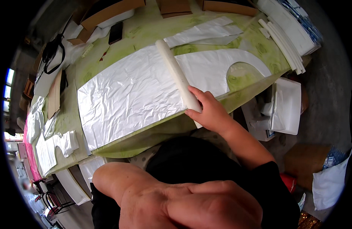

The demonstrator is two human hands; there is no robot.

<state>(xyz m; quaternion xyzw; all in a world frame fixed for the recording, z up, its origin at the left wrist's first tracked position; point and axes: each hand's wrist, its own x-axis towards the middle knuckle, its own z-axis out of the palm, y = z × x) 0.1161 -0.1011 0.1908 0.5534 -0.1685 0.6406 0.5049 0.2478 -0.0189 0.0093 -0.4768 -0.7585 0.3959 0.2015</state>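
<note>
My right hand (212, 110) is closed round the near end of a long white tube (172, 70), thumb on one side and fingers on the other. This tube lies slantwise across a wrinkled, shiny white plastic sheet (122, 99) on the table. Beyond it to the right, a smoother white piece (206, 65) ends in a curved, U-shaped cut-out. My left hand (206, 206) is raised very close to the view at the bottom, its back and knuckles showing; its fingers are hidden.
A green patterned cloth covers the table (145, 23). At the back are a dark phone (115, 33) and cardboard boxes (111, 12). More white tubes (284, 47) lie at the right edge, above a white bin (288, 107). Small white plastic pieces (56, 147) lie left.
</note>
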